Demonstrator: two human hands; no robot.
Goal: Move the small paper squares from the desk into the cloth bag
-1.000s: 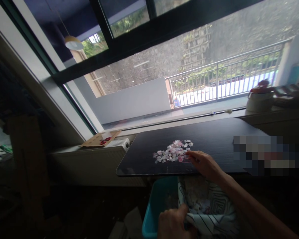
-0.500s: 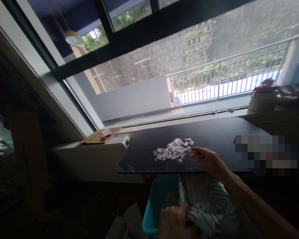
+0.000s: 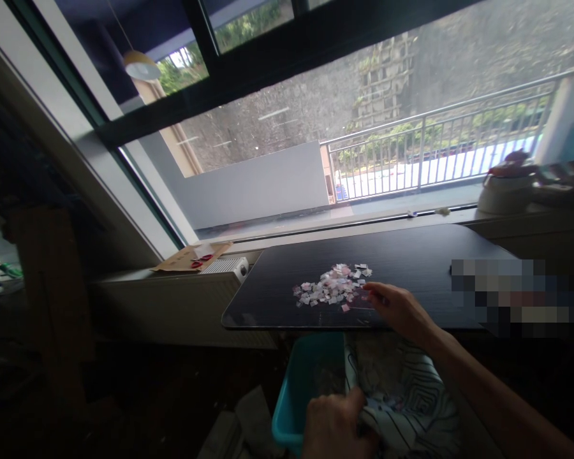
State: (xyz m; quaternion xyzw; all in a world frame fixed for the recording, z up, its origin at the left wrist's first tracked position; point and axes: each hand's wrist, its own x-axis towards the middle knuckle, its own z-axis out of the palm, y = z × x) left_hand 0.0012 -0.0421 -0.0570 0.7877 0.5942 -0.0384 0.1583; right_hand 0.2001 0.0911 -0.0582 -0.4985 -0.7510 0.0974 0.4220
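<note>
A pile of small white and pink paper-like pieces [image 3: 332,287] lies loose on a dark tabletop [image 3: 277,312]. My right hand [image 3: 397,307] reaches in from the right, its fingertips at the pile's right edge. Its thumb and fingers are drawn together; anything between them is too small to make out. Lower down, my left hand [image 3: 335,424] is closed on the edge of a white cloth with dark lines [image 3: 421,398]. Small pale bits lie in the fold of this cloth, under the table's front edge.
A turquoise plastic bin [image 3: 287,417] stands below the table, left of the cloth. Beyond the table's left end is a radiator [image 3: 182,312], with brown paper and red-handled scissors [image 3: 201,261] on the ledge. A pale container [image 3: 504,191] sits on the windowsill.
My right hand has shifted very slightly left toward the pile. My left hand and the cloth stay about where they were.
</note>
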